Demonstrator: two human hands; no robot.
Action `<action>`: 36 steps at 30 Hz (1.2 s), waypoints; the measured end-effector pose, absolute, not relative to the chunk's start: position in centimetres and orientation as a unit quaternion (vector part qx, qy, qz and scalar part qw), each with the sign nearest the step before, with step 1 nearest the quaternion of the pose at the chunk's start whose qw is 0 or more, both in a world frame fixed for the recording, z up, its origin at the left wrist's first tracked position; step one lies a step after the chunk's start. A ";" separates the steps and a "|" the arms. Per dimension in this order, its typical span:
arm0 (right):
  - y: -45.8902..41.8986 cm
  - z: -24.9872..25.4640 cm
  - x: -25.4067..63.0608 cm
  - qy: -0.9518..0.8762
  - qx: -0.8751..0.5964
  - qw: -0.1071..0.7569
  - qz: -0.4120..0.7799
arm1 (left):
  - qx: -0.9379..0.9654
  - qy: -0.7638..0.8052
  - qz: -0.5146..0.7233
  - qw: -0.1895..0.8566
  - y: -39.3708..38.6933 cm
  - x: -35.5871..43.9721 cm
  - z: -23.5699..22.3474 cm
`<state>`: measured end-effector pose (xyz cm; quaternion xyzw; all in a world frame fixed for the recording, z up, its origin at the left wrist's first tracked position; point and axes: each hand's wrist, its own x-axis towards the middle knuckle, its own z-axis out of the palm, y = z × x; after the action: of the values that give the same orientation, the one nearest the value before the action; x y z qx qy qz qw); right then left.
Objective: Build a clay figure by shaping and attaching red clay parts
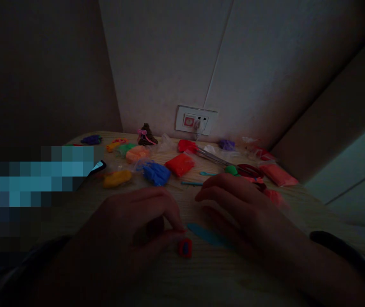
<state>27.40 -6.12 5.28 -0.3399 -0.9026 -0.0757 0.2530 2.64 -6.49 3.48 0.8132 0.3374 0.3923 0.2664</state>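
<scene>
The room is dim. My left hand (134, 230) rests low on the wooden table (233, 277), fingers curled, thumb and fingertips touching beside a small red and blue clay piece (185, 247) on the tabletop. Whether it grips that piece I cannot make out. My right hand (233, 202) lies knuckles up just right of it, fingers bent and pointing left, over a flat blue tool (206, 234). Nothing shows inside the right hand.
Bags and lumps of modelling clay lie across the far table: blue (155, 173), red (180, 164), orange (137, 153), yellow (117, 178), purple (226, 144), pink (278, 174). A small dark clay figure (146, 135) stands by the wall socket (195, 120). Scissors (230, 164) lie right of centre.
</scene>
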 end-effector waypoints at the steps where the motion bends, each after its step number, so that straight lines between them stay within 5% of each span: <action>1: -6.3 5.3 27.3 -0.904 -0.337 0.255 -0.069 | 0.813 0.333 0.400 0.262 -6.5 2.7 3.5; 36: -7.6 6.4 26.8 -0.905 -0.311 0.289 0.012 | 0.826 0.349 0.339 0.283 -6.6 2.7 4.5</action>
<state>26.78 -7.61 6.42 -0.3113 -0.9052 0.0116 0.2891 2.73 -6.61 4.52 0.8261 0.3494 0.3392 0.2834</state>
